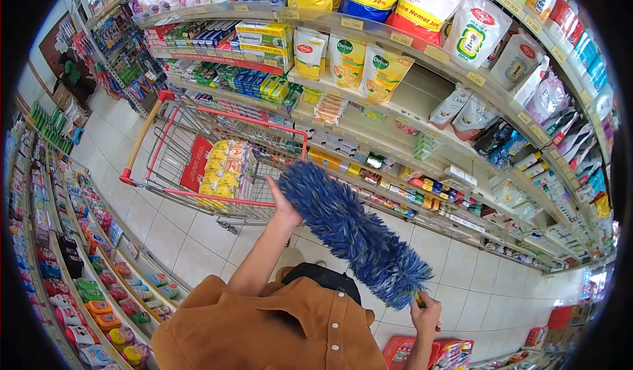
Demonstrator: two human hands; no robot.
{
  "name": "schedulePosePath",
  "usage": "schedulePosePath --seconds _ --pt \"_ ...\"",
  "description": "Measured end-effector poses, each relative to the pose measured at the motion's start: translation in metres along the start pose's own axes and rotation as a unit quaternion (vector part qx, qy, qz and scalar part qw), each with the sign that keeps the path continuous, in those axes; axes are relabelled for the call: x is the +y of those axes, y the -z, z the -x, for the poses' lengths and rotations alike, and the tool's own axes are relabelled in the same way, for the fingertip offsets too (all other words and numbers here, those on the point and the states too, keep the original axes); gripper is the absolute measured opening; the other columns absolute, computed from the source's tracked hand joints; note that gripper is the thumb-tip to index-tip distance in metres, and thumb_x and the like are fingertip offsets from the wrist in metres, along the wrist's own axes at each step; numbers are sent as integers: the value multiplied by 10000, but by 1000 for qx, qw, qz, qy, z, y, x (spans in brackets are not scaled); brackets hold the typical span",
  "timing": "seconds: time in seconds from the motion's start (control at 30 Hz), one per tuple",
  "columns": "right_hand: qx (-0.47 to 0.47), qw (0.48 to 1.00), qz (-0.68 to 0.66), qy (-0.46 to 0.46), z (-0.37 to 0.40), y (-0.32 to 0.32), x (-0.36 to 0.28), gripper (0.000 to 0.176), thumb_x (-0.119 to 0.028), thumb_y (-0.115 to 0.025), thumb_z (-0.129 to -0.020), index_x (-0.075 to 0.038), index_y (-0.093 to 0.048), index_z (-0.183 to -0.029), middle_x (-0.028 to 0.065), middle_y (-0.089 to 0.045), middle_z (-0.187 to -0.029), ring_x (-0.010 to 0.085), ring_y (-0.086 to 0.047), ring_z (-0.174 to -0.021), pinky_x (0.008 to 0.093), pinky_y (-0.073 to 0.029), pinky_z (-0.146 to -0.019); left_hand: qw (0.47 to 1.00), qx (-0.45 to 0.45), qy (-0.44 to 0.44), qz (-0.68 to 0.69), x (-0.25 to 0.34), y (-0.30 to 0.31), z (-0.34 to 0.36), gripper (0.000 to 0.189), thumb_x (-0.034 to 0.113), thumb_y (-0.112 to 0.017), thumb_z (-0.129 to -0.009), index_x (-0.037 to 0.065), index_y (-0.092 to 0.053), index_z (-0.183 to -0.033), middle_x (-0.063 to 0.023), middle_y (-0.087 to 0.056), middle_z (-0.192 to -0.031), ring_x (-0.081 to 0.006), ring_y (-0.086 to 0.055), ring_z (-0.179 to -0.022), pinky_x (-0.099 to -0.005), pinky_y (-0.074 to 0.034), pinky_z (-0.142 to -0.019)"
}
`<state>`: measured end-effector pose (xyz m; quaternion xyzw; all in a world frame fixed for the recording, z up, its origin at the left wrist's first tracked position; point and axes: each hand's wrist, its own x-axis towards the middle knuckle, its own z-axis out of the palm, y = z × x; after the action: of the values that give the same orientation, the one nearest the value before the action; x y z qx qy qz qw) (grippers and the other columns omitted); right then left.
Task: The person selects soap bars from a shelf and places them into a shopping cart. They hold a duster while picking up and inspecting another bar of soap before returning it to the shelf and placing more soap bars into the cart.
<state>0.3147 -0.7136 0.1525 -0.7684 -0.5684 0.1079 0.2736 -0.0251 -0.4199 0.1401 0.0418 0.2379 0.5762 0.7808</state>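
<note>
While the handle [419, 297] of the blue duster [356, 235] is gripped by the closed right hand [426, 314], its fluffy far end is met by the left hand [285, 204]; how far that hand is closed cannot be told, since its fingers are largely hidden by the fibres. Slanted in front of the brown shirt [264, 327], the duster is apparently steadied by being supported near both ends. Beyond it, yellow packs [221, 169] are carried in the trolley [196, 164] beside the shelves [422, 86], presumably to be kept within reach

Packets [224, 166] in cart [196, 164], left of duster [356, 231], shelves [422, 96] beyond.
</note>
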Motion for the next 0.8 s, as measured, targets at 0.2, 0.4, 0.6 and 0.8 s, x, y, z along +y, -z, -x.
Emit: schedulePosePath --seconds 0.2,0.4,0.6,0.8 --pt "0 1000 -14 7 -2 -1 -3 213 -112 -719 -720 35 -674 -868 211 -592 -611 325 -605 -524 342 -451 -514 998 55 15 1 -1 8 -8 1124 926 -210 -700 71 -403 -1402 -155 -439 -1402 -337 -399 -1286 -524 -278 -1084" --pt "-7 1000 -18 -14 -4 -7 4 198 -121 -707 -736 29 -678 -862 200 -583 -589 284 -601 -499 331 -448 -511 1000 0 4 -19 0 4 -1 1158 936 -223 -683 55 -347 -1424 -147 -428 -1412 -331 -412 -1281 -519 -283 -1080" --pt "9 998 10 -57 -7 -12 0 226 -138 -714 -737 29 -679 -886 192 -563 -564 289 -591 -495 328 -445 -516 997 -8 77 14 2 24 -7 1200 954 -230 -654 51 -300 -1442 -169 -416 -1416 -349 -407 -1290 -522 -300 -1074" --pt "-32 999 1 -43 -5 -9 11 257 -166 -734 -726 23 -684 -893 201 -553 -568 294 -572 -485 338 -450 -523 996 26 74 -52 7 14 2 1240 958 -201 -653 16 -252 -1459 -203 -387 -1429 -364 -386 -1307 -550 -281 -1076"
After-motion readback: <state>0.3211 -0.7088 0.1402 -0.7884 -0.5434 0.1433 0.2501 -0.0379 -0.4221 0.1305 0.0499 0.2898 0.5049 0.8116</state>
